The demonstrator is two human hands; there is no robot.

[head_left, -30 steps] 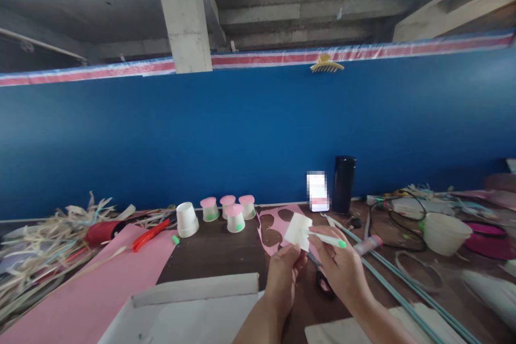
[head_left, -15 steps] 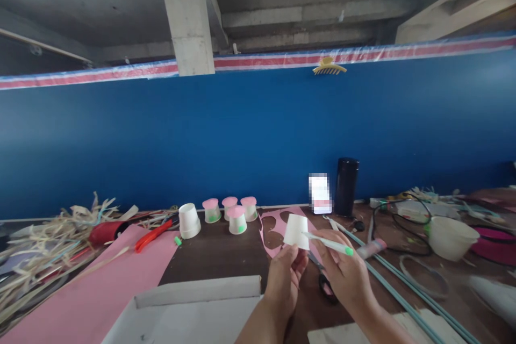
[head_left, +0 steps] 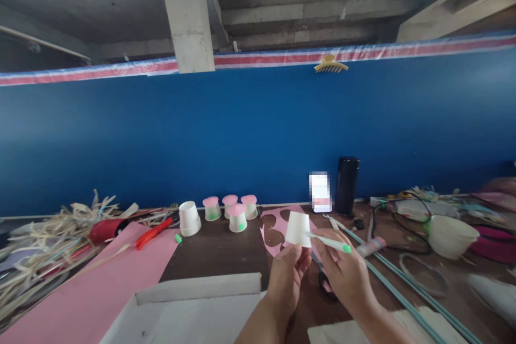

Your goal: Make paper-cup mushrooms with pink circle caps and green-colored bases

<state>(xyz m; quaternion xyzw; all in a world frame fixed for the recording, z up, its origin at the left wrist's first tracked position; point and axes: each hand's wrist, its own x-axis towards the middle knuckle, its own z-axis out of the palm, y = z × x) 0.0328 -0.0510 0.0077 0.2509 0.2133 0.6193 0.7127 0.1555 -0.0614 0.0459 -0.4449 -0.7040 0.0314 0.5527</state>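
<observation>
A white paper cup [head_left: 298, 228], turned bottom up, is held near its rim by my left hand [head_left: 287, 271]. Between the fingers of my right hand [head_left: 345, 270] lies a white marker [head_left: 328, 241] with a green end, its tip at the right side of the cup. On the held cup I make out no clear mark. At the back left stand several upturned cups [head_left: 237, 221] with pink paper discs on top and green patches on their sides. Left of them is a plain white cup stack [head_left: 189, 220]. A small green cap [head_left: 178, 238] lies near it.
Pink paper with round holes [head_left: 288, 215] lies behind my hands, scissors [head_left: 327, 286] beneath them. A white box [head_left: 197, 293] sits at front left, by a pink sheet [head_left: 91, 290] and red-handled tool [head_left: 151, 235]. A black flask [head_left: 347, 185], phone [head_left: 320, 193] and green rods [head_left: 403, 282] are rightward.
The cup and my left hand have shifted very slightly right. The marker stays against the cup's side, and the rest of the table is as before.
</observation>
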